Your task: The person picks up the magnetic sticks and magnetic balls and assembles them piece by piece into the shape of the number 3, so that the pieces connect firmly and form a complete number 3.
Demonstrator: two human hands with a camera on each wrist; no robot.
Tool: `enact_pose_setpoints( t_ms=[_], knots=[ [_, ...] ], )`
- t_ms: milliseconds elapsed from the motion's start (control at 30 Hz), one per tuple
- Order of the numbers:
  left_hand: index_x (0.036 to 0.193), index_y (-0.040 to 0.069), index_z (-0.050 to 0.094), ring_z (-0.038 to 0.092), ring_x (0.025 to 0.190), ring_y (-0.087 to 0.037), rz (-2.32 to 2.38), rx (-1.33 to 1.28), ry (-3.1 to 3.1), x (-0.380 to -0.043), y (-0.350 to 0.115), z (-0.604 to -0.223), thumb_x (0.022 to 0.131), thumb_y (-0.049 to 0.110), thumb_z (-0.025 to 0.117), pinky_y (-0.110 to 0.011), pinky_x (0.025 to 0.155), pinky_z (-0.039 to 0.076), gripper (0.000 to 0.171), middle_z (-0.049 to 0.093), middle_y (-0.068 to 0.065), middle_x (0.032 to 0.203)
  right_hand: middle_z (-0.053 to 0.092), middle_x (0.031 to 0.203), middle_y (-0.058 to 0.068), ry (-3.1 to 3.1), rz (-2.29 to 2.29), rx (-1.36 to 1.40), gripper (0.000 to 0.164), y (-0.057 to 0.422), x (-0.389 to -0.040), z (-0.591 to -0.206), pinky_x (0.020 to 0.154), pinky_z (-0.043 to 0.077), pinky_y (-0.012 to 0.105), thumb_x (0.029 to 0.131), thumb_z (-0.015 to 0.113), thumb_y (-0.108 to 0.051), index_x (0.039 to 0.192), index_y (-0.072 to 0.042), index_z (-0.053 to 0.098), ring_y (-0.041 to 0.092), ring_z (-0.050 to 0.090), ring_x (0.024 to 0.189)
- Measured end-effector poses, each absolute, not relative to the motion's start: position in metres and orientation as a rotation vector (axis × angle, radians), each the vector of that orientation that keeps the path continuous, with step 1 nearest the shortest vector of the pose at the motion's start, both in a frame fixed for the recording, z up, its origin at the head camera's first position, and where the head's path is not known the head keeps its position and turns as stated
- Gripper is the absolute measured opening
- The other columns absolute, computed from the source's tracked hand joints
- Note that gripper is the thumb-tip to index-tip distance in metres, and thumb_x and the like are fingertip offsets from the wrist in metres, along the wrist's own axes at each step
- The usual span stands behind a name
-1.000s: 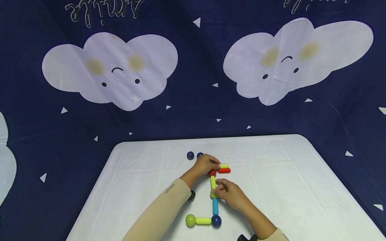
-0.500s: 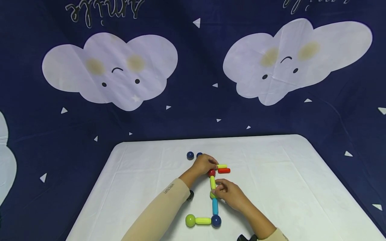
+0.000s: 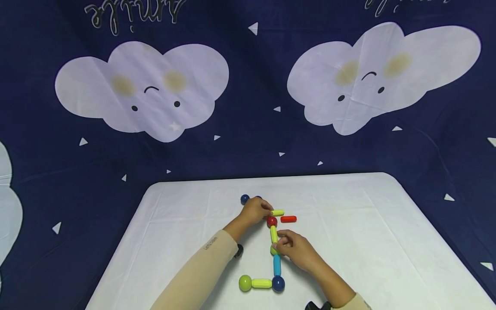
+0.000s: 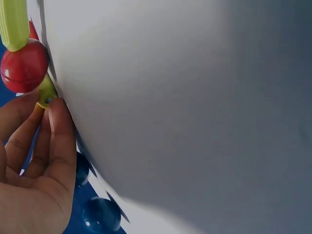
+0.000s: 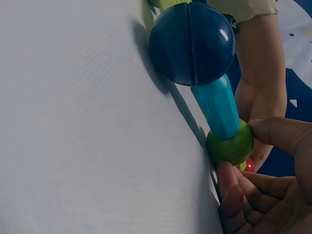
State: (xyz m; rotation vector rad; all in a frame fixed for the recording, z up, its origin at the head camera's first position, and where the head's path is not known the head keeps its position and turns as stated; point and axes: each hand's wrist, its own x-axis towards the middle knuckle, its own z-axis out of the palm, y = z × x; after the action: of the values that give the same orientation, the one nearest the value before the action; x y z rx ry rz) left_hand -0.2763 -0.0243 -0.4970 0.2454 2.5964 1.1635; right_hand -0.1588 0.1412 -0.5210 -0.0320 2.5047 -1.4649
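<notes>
My left hand (image 3: 253,211) pinches one end of a loose yellow-green rod (image 3: 277,212) just behind a red ball (image 3: 272,221). In the left wrist view that rod's end (image 4: 46,97) shows between thumb and fingers. My right hand (image 3: 298,249) holds a green ball (image 5: 230,146) between thumb and fingers. This ball joins a yellow-green rod (image 3: 274,234), leading to the red ball, with a blue rod (image 3: 277,265), leading to a dark blue ball (image 3: 278,283). From there a further yellow-green rod (image 3: 261,283) runs left to another green ball (image 3: 245,283).
A red rod (image 3: 288,219) lies loose right of the red ball. Behind my left hand sit two dark blue balls, one (image 3: 245,199) plainly seen, the other partly covered. Everything rests on a white table (image 3: 368,241) with a dark blue cloud-patterned cloth (image 3: 255,86) beyond it.
My left hand has drawn the loose yellow-green rod leftward, away from beside the red rod to behind the red ball. My right hand has stayed in place at the green ball.
</notes>
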Motion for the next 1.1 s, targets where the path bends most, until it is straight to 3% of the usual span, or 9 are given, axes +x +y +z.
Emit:
enact_pose_setpoints(
  t_ms=[600, 1100],
  knots=[
    [0.096, 0.008, 0.079, 0.066, 0.077, -0.011, 1.150, 0.234, 2.626, -0.268, -0.063, -0.500, 0.089, 0.005, 0.074, -0.024, 0.070, 0.058, 0.009, 0.075, -0.006, 0.097, 0.069, 0.093, -0.001, 2.507, -1.453, -0.003, 0.056, 0.141, -0.157, -0.521, 0.062, 0.050, 0.026, 0.088, 0.078, -0.031, 0.134, -0.003, 0.061, 0.011, 0.061, 0.078],
    [0.096, 0.011, 0.080, 0.063, 0.076, -0.009, 1.172, 0.255, 2.598, -0.255, -0.092, -0.499, 0.087, 0.010, 0.076, -0.023, 0.068, 0.052, 0.010, 0.076, -0.003, 0.093, 0.068, 0.091, -0.002, 2.545, -1.422, 0.005, 0.054, 0.138, -0.157, -0.519, 0.061, 0.049, 0.026, 0.088, 0.078, -0.030, 0.133, -0.005, 0.062, 0.012, 0.058, 0.076]
  ],
)
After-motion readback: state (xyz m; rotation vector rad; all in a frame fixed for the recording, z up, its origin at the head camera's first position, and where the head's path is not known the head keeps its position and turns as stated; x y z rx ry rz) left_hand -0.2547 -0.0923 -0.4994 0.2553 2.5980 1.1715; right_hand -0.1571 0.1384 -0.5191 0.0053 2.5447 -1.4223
